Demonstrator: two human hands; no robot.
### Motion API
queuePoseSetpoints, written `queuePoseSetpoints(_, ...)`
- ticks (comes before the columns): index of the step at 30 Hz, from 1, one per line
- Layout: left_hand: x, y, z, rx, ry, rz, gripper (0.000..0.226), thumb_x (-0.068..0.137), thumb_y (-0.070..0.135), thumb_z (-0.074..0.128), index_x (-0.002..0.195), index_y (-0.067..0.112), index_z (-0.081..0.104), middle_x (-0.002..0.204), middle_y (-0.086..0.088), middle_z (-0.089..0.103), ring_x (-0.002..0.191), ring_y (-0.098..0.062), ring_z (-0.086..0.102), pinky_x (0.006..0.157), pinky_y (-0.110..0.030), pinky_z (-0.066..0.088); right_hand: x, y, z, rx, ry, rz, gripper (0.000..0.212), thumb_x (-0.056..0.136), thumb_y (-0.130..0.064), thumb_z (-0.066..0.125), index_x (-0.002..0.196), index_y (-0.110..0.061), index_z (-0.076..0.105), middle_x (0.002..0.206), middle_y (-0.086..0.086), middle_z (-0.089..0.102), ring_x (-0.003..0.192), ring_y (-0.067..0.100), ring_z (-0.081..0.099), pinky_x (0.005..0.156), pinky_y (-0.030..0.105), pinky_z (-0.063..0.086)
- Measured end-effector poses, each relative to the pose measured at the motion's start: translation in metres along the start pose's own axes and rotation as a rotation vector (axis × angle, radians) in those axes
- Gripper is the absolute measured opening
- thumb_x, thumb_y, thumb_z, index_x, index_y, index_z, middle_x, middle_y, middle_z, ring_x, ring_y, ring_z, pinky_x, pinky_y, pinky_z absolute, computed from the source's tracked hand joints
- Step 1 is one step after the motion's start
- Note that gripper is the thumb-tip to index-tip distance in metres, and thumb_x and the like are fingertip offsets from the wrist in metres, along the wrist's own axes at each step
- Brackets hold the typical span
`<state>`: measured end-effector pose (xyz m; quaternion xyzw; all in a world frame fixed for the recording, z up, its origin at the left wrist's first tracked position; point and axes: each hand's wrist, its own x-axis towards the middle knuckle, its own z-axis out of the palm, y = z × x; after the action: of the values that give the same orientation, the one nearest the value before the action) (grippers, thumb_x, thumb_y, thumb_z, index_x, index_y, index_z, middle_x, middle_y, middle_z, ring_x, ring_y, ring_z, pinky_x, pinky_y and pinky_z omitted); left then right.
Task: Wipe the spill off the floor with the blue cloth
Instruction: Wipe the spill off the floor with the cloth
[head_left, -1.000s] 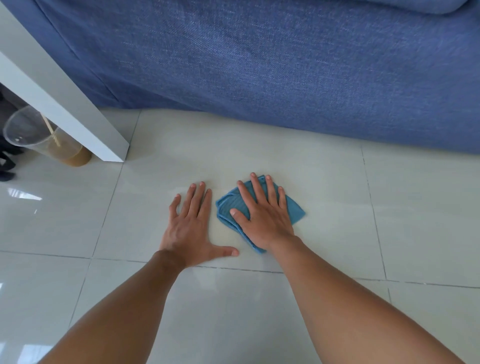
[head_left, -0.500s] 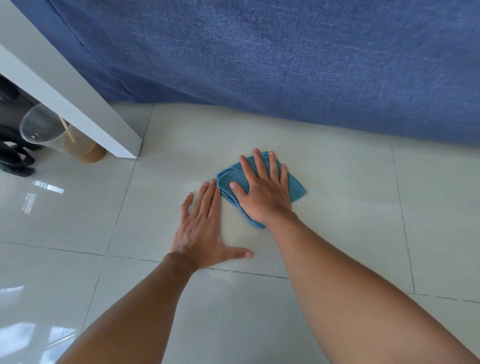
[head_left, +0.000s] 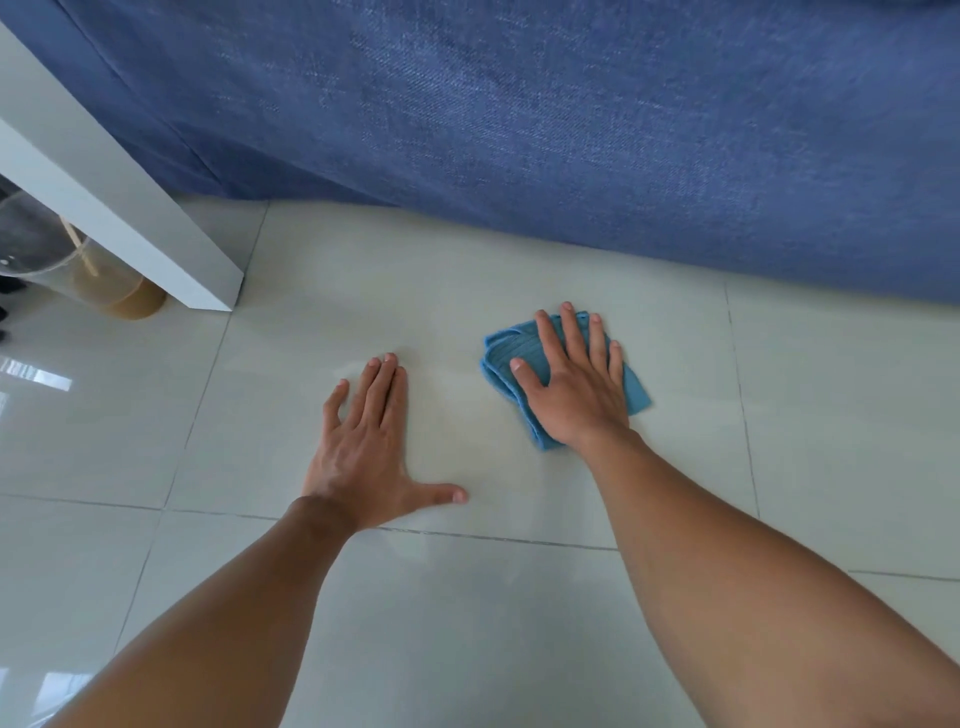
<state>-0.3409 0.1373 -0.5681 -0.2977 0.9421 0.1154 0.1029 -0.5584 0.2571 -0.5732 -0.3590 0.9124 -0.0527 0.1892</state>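
A folded blue cloth (head_left: 503, 356) lies flat on the pale floor tiles (head_left: 831, 441). My right hand (head_left: 576, 387) presses down on it with fingers spread, covering most of it. My left hand (head_left: 366, 447) rests palm-down on the bare tile to the left of the cloth, thumb stretched out, holding nothing. A faint wet smear (head_left: 457, 410) shows on the tile between the two hands.
A blue fabric sofa (head_left: 571, 130) runs across the back, just beyond the cloth. A white table leg (head_left: 119, 208) slants down at the left. Behind it stands a clear plastic cup (head_left: 78, 270) with brown drink and a straw.
My right hand has slid the cloth to the right, away from my left hand, opening a gap between them. The left hand stays planted on the tile.
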Motion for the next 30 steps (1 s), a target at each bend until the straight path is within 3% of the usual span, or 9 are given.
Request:
queuePoseSetpoints(7, 0.0, 0.0, 0.001, -0.002, 0.015, 0.002, 0.158, 0.045, 0.108, 0.033, 0.157, 0.001, 0.003, 0.168, -0.012, 0.0, 0.155, -0.023, -0.005, 0.125, -0.051, 0.003, -0.057, 0.005, 0.02, -0.013, 0.063, 0.079, 0.075, 0.099, -0.064, 0.018, 0.16, -0.03, -0.008, 0.169, -0.003, -0.019, 0.154, 0.025, -0.022, 0.124, 0.05, -0.01)
queuePoseSetpoints(21, -0.002, -0.001, 0.0, 0.062, -0.03, 0.059, 0.155, 0.046, 0.109, 0.025, 0.157, 0.004, 0.0, 0.167, -0.017, -0.012, 0.154, -0.028, -0.015, 0.123, -0.056, -0.001, -0.031, -0.03, 0.02, -0.066, -0.001, -0.138, 0.079, 0.096, -0.068, 0.021, 0.161, -0.029, -0.005, 0.169, -0.001, -0.017, 0.153, 0.028, -0.023, 0.123, 0.053, -0.012)
queuePoseSetpoints(30, -0.002, 0.0, 0.0, 0.07, -0.025, 0.048, 0.154, 0.047, 0.109, 0.03, 0.157, 0.002, 0.011, 0.167, -0.017, -0.001, 0.155, -0.029, -0.005, 0.123, -0.057, 0.005, -0.043, -0.037, 0.03, -0.015, 0.027, -0.234, 0.08, 0.095, -0.07, 0.026, 0.161, -0.031, 0.001, 0.17, -0.005, -0.01, 0.155, 0.024, -0.019, 0.124, 0.05, -0.01)
